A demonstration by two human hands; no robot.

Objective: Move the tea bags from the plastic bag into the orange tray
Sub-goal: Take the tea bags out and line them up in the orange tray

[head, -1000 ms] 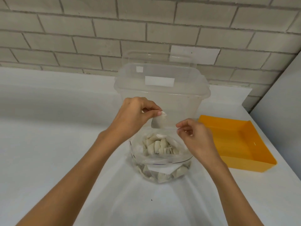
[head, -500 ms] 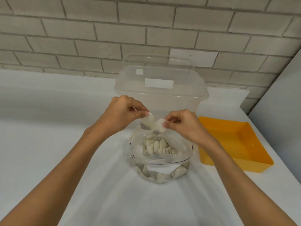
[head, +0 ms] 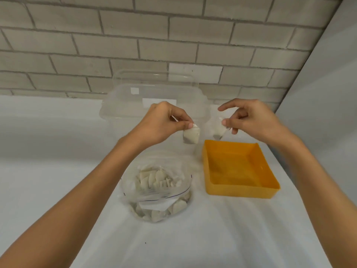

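Note:
An open clear plastic bag (head: 154, 198) full of several white tea bags sits on the white table in front of me. My left hand (head: 164, 122) pinches one white tea bag (head: 191, 135) by its top, above and behind the plastic bag. My right hand (head: 249, 117) pinches a second tea bag (head: 218, 131) above the far left corner of the orange tray (head: 241, 192), index finger stretched out. The orange tray stands to the right of the plastic bag with nothing in it.
A large clear plastic tub (head: 154, 105) with a lid stands behind my hands against the brick wall (head: 173, 35). A grey panel (head: 328, 93) closes off the right side. The white cloth-covered table (head: 58, 171) stretches to the left.
The two tea bags were held together above the plastic bag; my right hand has pulled one away to the right, over the tray's far corner. The left hand keeps the other.

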